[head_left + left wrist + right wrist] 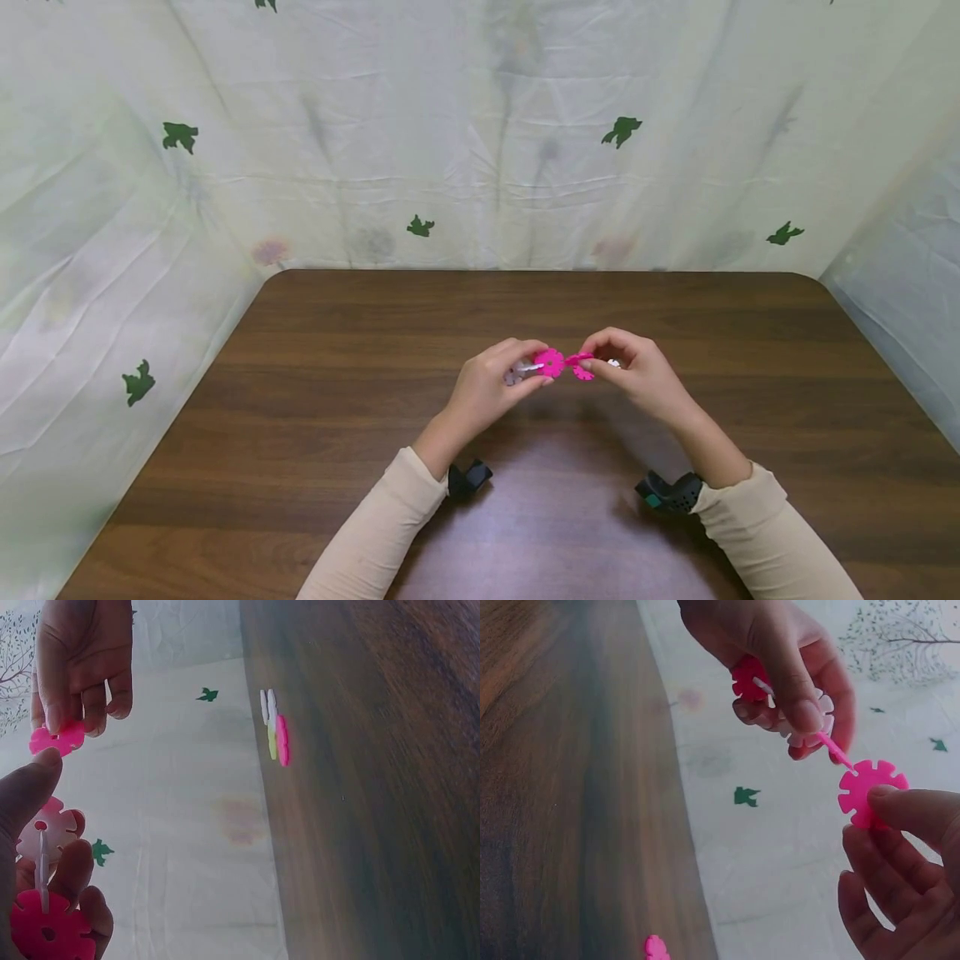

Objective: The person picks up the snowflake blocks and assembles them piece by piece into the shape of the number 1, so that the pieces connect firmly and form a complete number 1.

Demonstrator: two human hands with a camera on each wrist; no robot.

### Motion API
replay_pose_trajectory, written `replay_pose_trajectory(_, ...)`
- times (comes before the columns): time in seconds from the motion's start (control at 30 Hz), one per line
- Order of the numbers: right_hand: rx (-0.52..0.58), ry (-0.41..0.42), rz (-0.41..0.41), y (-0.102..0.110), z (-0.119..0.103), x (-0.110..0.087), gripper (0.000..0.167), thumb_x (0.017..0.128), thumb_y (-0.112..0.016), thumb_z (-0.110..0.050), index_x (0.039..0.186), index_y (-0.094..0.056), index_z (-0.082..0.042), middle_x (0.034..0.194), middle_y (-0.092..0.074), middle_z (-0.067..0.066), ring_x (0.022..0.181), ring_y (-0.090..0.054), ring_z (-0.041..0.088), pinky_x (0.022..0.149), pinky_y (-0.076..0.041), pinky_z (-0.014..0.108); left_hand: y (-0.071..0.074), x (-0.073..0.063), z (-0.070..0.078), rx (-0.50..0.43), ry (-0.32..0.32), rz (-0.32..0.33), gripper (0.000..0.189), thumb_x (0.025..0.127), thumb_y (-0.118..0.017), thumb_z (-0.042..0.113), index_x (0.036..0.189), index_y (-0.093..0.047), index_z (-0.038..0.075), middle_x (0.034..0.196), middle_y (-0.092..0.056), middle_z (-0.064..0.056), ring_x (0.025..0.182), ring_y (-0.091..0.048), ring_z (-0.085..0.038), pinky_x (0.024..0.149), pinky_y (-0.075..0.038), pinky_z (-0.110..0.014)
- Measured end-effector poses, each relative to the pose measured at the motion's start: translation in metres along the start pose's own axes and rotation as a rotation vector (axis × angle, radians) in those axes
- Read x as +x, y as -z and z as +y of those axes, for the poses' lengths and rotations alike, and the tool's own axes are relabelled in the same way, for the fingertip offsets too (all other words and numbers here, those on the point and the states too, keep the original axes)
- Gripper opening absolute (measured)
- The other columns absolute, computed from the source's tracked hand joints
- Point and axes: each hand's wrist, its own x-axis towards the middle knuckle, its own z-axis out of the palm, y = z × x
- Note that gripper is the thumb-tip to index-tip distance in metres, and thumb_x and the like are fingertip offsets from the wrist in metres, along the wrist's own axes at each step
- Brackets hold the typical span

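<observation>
My left hand (487,379) pinches a short chain of notched plastic discs, pink and white, slotted into one another. In the left wrist view, a pink disc (49,934) hangs at the chain's near end, below a pale disc (31,841). My right hand (648,379) pinches a pink notched disc (862,799) between thumb and fingers. At its edge, that disc meets a pink disc (835,751) seen edge-on at the end of the left hand's chain. Whether the two are slotted together I cannot tell. Fingers partly hide the chain.
Both hands are above a brown wooden table (337,400). Several loose pieces, among them a pink one (283,740), lie on it in the left wrist view. Behind the table hangs a pale curtain (450,150) with green leaf shapes. Each wrist wears a black camera mount (468,481).
</observation>
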Motion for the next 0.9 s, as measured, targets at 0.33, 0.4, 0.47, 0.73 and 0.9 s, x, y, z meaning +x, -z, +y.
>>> replay_pose_trajectory(0.33, -0.079, 0.091, 0.038, -0.0045, 0.0010, -0.0012, 0.013, 0.075, -0.063, 0.015, 0.082, -0.062, 0.004, 0.078, -0.060, 0.011, 0.069, -0.055, 0.016, 0.060, -0.044, 0.021, -0.0022, -0.0019, 0.0000, -0.022, -0.007, -0.014, 0.031, 0.073, -0.076, 0.020, 0.100, -0.065, 0.009, 0.087, -0.062, 0.002, 0.068, -0.051, -0.004, 0.060, -0.041, -0.015)
replay_pose_trajectory(0.4, -0.085, 0.112, 0.047, -0.0052, 0.0015, -0.0012, 0.013, 0.074, -0.063, 0.015, 0.081, -0.062, 0.005, 0.078, -0.061, 0.013, 0.069, -0.055, 0.015, 0.059, -0.044, 0.020, -0.0022, -0.0019, -0.0001, -0.027, -0.012, -0.015, 0.031, 0.073, -0.076, 0.019, 0.100, -0.065, 0.008, 0.088, -0.063, 0.002, 0.069, -0.052, -0.005, 0.061, -0.042, -0.015)
replay_pose_trajectory(0.47, -0.088, 0.130, 0.057, -0.0056, 0.0021, -0.0012, 0.013, 0.073, -0.063, 0.016, 0.079, -0.063, 0.005, 0.077, -0.062, 0.014, 0.070, -0.056, 0.014, 0.059, -0.045, 0.019, -0.0021, -0.0017, 0.0000, -0.037, -0.016, -0.017, 0.031, 0.073, -0.076, 0.018, 0.100, -0.065, 0.007, 0.088, -0.063, 0.001, 0.071, -0.055, -0.008, 0.064, -0.042, -0.016)
replay_pose_trajectory(0.73, -0.089, 0.185, 0.065, -0.0055, 0.0059, -0.0019, 0.014, 0.070, -0.065, 0.017, 0.077, -0.065, 0.006, 0.076, -0.064, 0.015, 0.069, -0.059, 0.015, 0.056, -0.046, 0.020, -0.0027, -0.0014, 0.0014, -0.075, -0.028, -0.017, 0.033, 0.072, -0.076, 0.016, 0.100, -0.066, 0.004, 0.088, -0.064, -0.002, 0.075, -0.059, -0.013, 0.067, -0.044, -0.018)
replay_pose_trajectory(0.9, -0.089, 0.210, 0.063, -0.0062, 0.0093, -0.0011, 0.014, 0.069, -0.066, 0.017, 0.076, -0.065, 0.006, 0.075, -0.064, 0.015, 0.067, -0.059, 0.015, 0.054, -0.046, 0.022, -0.0038, -0.0023, 0.0007, -0.079, -0.021, -0.016, 0.033, 0.071, -0.076, 0.016, 0.100, -0.066, 0.004, 0.087, -0.064, -0.001, 0.073, -0.056, -0.009, 0.064, -0.043, -0.017)
